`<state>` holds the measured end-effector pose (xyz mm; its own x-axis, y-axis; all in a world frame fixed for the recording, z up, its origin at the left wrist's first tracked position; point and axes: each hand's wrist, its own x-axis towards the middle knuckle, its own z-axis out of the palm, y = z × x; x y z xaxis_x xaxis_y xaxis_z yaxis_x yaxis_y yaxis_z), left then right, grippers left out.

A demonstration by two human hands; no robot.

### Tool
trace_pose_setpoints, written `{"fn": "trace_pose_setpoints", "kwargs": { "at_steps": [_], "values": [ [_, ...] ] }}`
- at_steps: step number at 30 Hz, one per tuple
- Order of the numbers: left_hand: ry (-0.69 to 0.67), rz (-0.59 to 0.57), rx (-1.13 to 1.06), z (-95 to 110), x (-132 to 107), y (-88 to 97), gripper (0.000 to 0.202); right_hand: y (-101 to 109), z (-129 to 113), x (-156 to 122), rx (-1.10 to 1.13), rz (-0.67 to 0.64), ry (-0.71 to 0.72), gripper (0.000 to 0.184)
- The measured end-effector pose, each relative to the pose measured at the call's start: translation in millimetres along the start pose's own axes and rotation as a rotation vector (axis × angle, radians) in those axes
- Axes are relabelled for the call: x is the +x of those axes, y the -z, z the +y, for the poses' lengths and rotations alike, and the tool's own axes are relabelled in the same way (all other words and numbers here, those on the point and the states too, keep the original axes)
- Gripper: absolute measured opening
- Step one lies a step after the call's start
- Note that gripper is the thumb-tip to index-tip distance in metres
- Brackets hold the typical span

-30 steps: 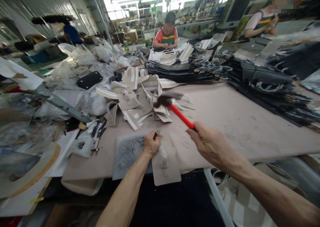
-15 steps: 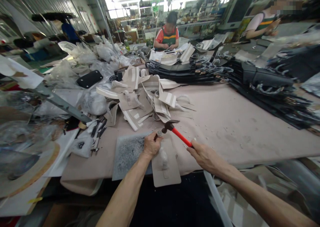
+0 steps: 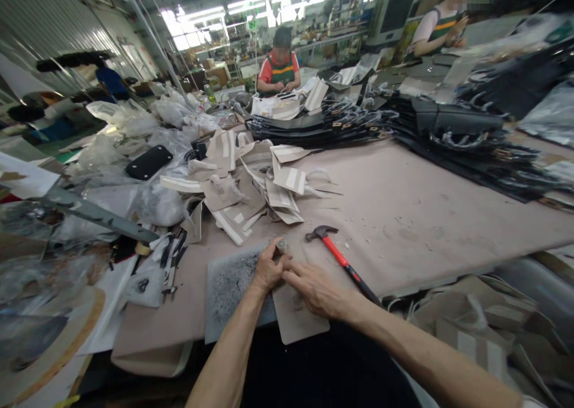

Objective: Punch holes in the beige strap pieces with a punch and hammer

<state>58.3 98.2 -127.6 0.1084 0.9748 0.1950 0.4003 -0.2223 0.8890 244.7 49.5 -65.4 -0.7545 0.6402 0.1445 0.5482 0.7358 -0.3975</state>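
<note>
My left hand [image 3: 267,270] is closed around a short metal punch [image 3: 281,246], whose round end points up toward me. Against it, my right hand [image 3: 309,285] has its fingertips pinched together; what they hold, if anything, is hidden. Beneath both hands lies a beige panel [image 3: 298,324] with rounded corners, partly covering a pale, dark-speckled board [image 3: 233,282] at the table edge. A claw hammer [image 3: 341,258] with a red and black handle rests on the table just right of my right hand, touched by neither hand.
Beyond my hands is a heap of beige panels [image 3: 251,183] with wrapped handles. Stacks of black bag pieces [image 3: 452,127] line the far right. Plastic bags [image 3: 164,204] crowd the left beside a metal bar [image 3: 98,213]. A co-worker [image 3: 278,67] sits across the table.
My right hand has let go of the hammer, which now lies on the table, and has moved left to my left hand. The view has shifted slightly to the right.
</note>
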Motion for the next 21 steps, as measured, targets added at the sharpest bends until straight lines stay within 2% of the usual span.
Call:
{"fn": "trace_pose_setpoints", "kwargs": {
  "at_steps": [4,7,9,11,13,14,18,21],
  "values": [
    [0.005,0.023,-0.002,0,0,0.5,0.028,-10,0,11,-0.152,-0.117,0.031,0.021],
    [0.07,0.084,-0.076,-1,4,-5.8,0.017,-18,-4,14,-0.245,-0.137,0.058,0.018],
    [0.166,0.224,-0.264,0,11,-8.7,0.017,-22,-13,16,-0.298,-0.143,-0.01,0.019],
    [0.233,0.447,-0.522,4,20,-5.3,0.025,-23,-23,18,-0.345,-0.152,-0.169,0.02],
    [0.212,0.619,-0.703,13,29,6.2,0.031,-18,-29,20,-0.37,-0.158,-0.334,0.021],
    [0.178,0.647,-0.734,18,32,14.3,0.033,-13,-30,21,-0.373,-0.151,-0.401,0.023],
    [0.091,0.565,-0.611,31,28,43.0,0.033,15,-24,29,-0.312,-0.071,-0.627,0.02],
    [0.098,0.515,-0.486,31,17,45.2,0.03,21,-19,34,-0.178,-0.022,-0.734,0.026]
  ]
}}
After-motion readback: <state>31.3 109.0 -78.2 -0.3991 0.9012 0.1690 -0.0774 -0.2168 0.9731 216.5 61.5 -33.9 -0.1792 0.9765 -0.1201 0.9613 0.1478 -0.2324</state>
